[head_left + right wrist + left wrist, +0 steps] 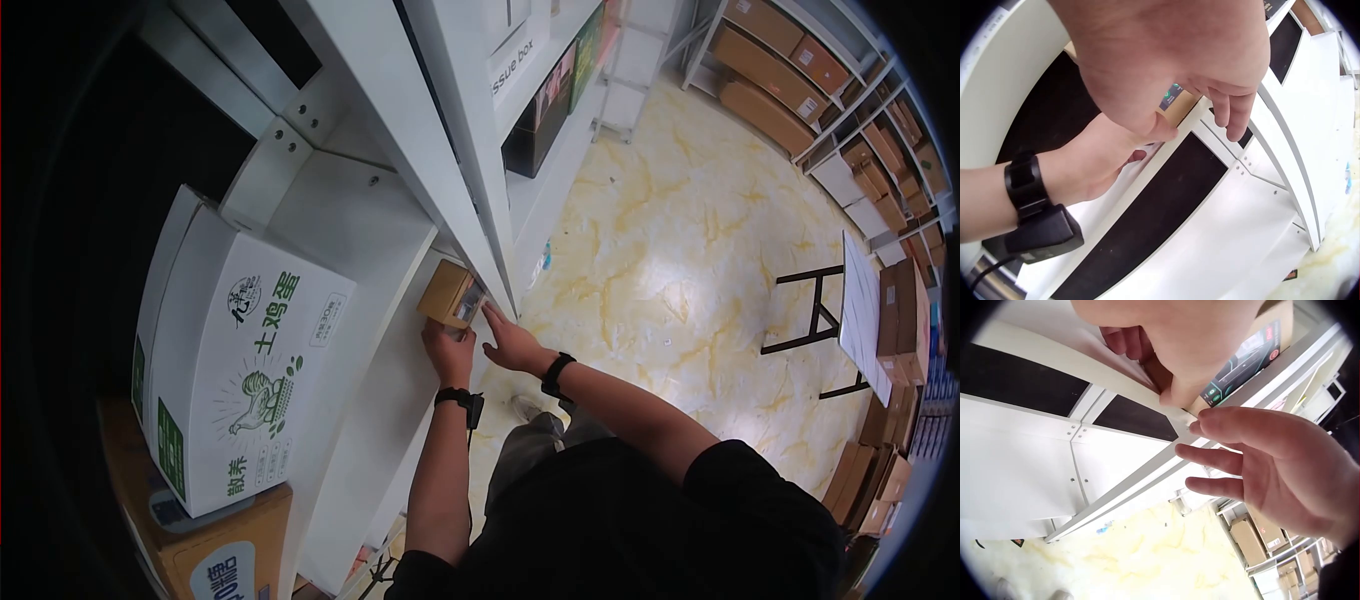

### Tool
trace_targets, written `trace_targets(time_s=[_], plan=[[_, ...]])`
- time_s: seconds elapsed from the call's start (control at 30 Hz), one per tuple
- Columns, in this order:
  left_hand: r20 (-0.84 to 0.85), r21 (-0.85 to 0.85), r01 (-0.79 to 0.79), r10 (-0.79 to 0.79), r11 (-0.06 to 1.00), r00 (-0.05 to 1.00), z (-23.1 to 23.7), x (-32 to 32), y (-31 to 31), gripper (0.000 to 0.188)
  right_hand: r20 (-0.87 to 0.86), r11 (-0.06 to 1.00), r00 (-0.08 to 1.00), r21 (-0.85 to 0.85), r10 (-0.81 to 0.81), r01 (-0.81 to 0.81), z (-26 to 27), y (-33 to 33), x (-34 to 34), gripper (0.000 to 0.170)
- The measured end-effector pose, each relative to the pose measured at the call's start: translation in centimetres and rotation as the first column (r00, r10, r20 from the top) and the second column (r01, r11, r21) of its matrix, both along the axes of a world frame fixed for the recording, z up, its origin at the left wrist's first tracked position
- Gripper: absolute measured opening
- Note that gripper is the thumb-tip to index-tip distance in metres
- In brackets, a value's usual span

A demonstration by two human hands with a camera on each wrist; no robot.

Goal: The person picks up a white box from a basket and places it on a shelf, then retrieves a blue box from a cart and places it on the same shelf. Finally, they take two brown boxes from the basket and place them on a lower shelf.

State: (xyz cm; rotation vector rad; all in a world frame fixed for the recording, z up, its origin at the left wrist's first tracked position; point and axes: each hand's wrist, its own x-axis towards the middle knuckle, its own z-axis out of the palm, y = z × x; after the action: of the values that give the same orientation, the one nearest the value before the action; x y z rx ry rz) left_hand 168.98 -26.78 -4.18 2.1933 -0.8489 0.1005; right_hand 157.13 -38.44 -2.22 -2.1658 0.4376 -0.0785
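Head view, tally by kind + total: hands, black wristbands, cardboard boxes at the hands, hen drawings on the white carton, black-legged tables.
Hands: 2 (left hand, right hand)
Black wristbands: 2 (left wristband, right wristband)
Cardboard box at the hands: 1
Hen drawing on the white carton: 1
Black-legged table: 1
Total: 7

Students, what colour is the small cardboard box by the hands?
The small cardboard box is brown, best seen in the head view.

The left hand (pixel 1179 340) hides much of the brown box (pixel 1246 365) in its wrist view.
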Motion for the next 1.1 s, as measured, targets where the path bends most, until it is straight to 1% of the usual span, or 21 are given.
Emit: trace_targets(time_s=[0.07,0.2,0.3,0.37,0.4,0.47,0.5,0.53,0.57,0.6,0.63,0.67,0.73,0.8,0.83,0.87,0.93,1.0,1.03,1.07,1.1], plan=[[0.025,0.062,-0.078,0.076,0.995,0.997,0.1,-0.4,-0.2,0.064,-0.081,0.998,0.997,0.069,-0.001,0.006,0.6,0.0,-0.2,0.085],[0.03,0.083,-0.063,0.06,0.995,0.998,-0.2,-0.2,0.0,0.067,-0.065,0.998,0.998,0.06,-0.016,0.02,-0.8,0.2,-0.6,0.087],[0.016,0.067,-0.018,0.017,0.998,1.0,-0.3,-0.2,0.6,0.07,-0.045,0.999,0.999,0.031,-0.021,0.022,-1.5,0.1,-1.4,0.086],[0.007,-0.025,-0.036,0.036,0.999,0.999,0.0,-0.5,1.8,0.078,0.025,1.0,1.0,-0.003,-0.002,0.002,-1.9,-0.3,-2.5,0.083],[0.009,-0.029,-0.035,0.035,0.999,0.999,0.3,-0.8,2.7,0.078,0.028,1.0,1.0,-0.007,-0.003,0.003,-1.9,-0.8,-3.3,0.083],[-0.204,-0.099,-0.086,0.065,0.991,0.977,1.4,-2.1,5.3,0.083,-0.022,0.999,1.0,0.051,0.008,-0.007,-2.0,-2.3,-5.6,0.081],[-0.265,-0.085,-0.081,0.055,0.993,0.963,2.2,-3.1,7.0,0.082,-0.004,1.0,1.0,0.03,0.004,-0.004,-3.4,-3.3,-7.0,0.08],[-0.324,-0.073,-0.079,0.051,0.994,0.945,2.7,-4.2,8.9,0.081,-0.04,0.996,0.999,0.083,-0.025,0.029,-5.0,-4.4,-8.7,0.08],[-0.337,-0.034,-0.07,0.054,0.997,0.94,2.4,-5.4,11.0,0.077,-0.076,0.989,0.996,0.133,-0.048,0.058,-6.3,-5.7,-10.4,0.081],[-0.35,0.007,-0.06,0.059,0.998,0.935,1.9,-6.9,13.3,0.073,-0.129,0.986,0.989,0.139,-0.073,0.091,-7.2,-7.1,-12.2,0.081],[-0.391,0.039,-0.098,0.105,0.994,0.914,1.0,-8.7,15.6,0.07,-0.145,0.991,0.987,0.104,-0.073,0.089,-8.6,-8.7,-14.1,0.08],[-0.432,0.072,-0.135,0.153,0.988,0.889,-0.2,-10.7,17.8,0.066,-0.185,0.992,0.978,0.061,-0.095,0.108,-10.5,-10.3,-15.9,0.08],[-0.519,0.179,-0.19,0.257,0.965,0.815,-2.8,-15.5,22.3,0.062,-0.269,0.993,0.956,-0.004,-0.118,0.121,-11.6,-12.9,-19.1,0.079],[-0.572,0.283,-0.214,0.344,0.935,0.745,-6.9,-21.2,27.8,0.064,-0.359,0.988,0.922,-0.003,-0.146,0.155,-13.3,-15.1,-21.6,0.078],[-0.574,0.391,-0.257,0.453,0.884,0.682,-8.4,-24.6,30.2,0.066,-0.397,0.989,0.908,0.0,-0.136,0.148,-13.5,-15.7,-22.4,0.077],[-0.569,0.494,-0.287,0.555,0.82,0.607,-10.0,-28.4,32.3,0.068,-0.435,0.99,0.891,-0.002,-0.126,0.139,-13.7,-16.4,-23.0,0.076],[-0.378,0.605,-0.402,0.692,0.687,0.614,-13.6,-37.4,35.8,0.067,-0.531,1.0,0.847,0.028,0.009,0.007,-14.0,-17.6,-23.8,0.075],[-0.508,0.669,-0.484,0.822,0.564,0.257,-13.2,-45.1,34.9,0.067,-0.491,0.994,0.864,0.078,0.111,-0.083,-16.6,-18.6,-25.2,0.077],[-0.542,0.669,-0.486,0.817,0.562,0.199,-13.0,-48.8,33.0,0.069,-0.506,0.979,0.839,0.059,0.199,-0.197,-16.4,-19.0,-25.1,0.078],[-0.569,0.672,-0.484,0.809,0.561,0.148,-12.3,-52.0,31.9,0.07,-0.492,0.965,0.832,0.087,0.256,-0.246,-16.1,-19.3,-25.1,0.072],[-0.556,0.664,-0.496,0.813,0.559,0.173,-11.0,-55.0,29.5,0.071,-0.479,0.94,0.815,0.07,0.326,-0.335,-16.7,-20.1,-25.1,0.067]])
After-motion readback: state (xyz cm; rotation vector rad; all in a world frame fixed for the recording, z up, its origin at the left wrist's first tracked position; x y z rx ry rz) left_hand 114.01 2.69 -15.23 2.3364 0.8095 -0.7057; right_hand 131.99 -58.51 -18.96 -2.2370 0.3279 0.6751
